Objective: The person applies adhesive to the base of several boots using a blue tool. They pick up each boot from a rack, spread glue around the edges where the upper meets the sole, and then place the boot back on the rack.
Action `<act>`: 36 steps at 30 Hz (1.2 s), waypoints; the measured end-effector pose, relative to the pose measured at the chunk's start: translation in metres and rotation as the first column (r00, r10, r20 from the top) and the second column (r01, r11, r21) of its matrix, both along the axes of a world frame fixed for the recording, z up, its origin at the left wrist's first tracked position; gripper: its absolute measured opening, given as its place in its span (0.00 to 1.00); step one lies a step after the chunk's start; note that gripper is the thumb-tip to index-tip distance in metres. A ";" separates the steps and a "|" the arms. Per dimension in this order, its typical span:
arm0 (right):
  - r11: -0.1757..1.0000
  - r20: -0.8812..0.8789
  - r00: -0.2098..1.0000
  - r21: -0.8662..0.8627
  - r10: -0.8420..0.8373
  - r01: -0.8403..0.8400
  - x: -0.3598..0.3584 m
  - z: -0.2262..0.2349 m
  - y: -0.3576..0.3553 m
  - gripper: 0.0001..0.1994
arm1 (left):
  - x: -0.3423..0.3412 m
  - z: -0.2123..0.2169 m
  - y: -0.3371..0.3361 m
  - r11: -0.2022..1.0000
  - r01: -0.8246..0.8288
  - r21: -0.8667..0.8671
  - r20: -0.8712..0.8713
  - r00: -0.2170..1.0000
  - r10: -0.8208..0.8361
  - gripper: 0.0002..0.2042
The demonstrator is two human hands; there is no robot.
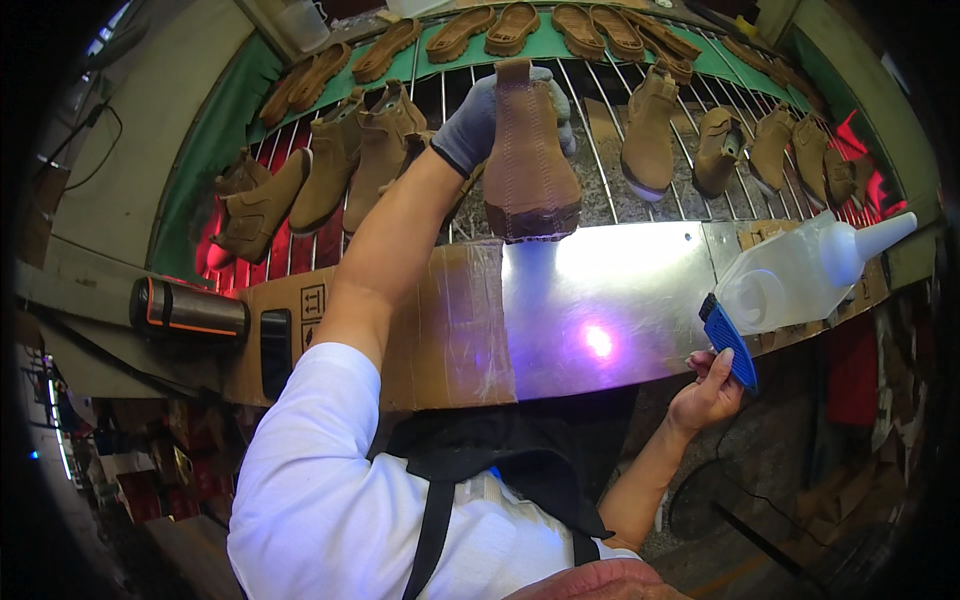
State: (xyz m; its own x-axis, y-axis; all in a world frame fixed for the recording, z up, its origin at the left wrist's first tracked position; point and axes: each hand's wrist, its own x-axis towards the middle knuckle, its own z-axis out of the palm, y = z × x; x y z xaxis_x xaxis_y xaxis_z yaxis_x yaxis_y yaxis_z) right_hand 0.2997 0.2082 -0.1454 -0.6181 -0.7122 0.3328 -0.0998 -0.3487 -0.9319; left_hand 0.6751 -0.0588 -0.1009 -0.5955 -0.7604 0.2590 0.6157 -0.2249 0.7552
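Observation:
My left hand [468,128], in a grey glove, is closed around a tan ankle boot [530,170] above the rack's front edge. The boot's stitched back seam faces me, and its lower edge looks darker than the rest. Part of the gloved fingers is hidden behind the boot shaft. Low on the right, my bare right hand [705,398] pinches a small blue brush [732,348] with short dark bristles pointing up and away. Just beyond the brush, a translucent squeeze bottle [770,285] with a long white nozzle lies on its side.
Several tan boots [650,140] stand or lean on a metal-bar rack [600,150] with red glow beneath. Brown soles [385,50] line a green strip behind. A shiny metal sheet [560,340] and cardboard [430,330] form the front ledge. A thermos [190,308] lies left.

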 end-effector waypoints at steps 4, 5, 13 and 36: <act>1.000 0.024 1.000 0.007 0.010 -0.010 -0.001 -0.005 0.000 0.12 | -0.004 0.016 0.013 0.992 0.087 0.093 -0.097 0.992 -0.078 0.19; 1.000 0.021 1.000 0.007 0.017 -0.017 0.000 -0.006 -0.001 0.12 | -0.005 0.017 0.015 0.994 0.051 0.101 -0.073 0.996 -0.044 0.21; 1.000 0.046 0.999 0.010 0.014 -0.014 0.006 -0.005 -0.004 0.11 | -0.015 0.039 0.025 1.000 0.025 -0.009 0.072 0.997 -0.025 0.25; 1.000 0.076 0.997 -0.003 0.027 -0.027 -0.005 -0.020 -0.007 0.12 | -0.032 0.040 0.012 0.992 0.121 0.023 0.008 0.993 -0.121 0.20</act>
State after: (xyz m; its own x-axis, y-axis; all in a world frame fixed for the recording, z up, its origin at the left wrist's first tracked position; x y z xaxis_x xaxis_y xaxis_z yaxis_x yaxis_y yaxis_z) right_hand 0.2943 0.2015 -0.1654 -0.6219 -0.7285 0.2872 -0.0195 -0.3522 -0.9357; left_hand 0.6428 -0.0467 -0.0611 -0.6857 -0.6882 0.2370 0.5762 -0.3142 0.7545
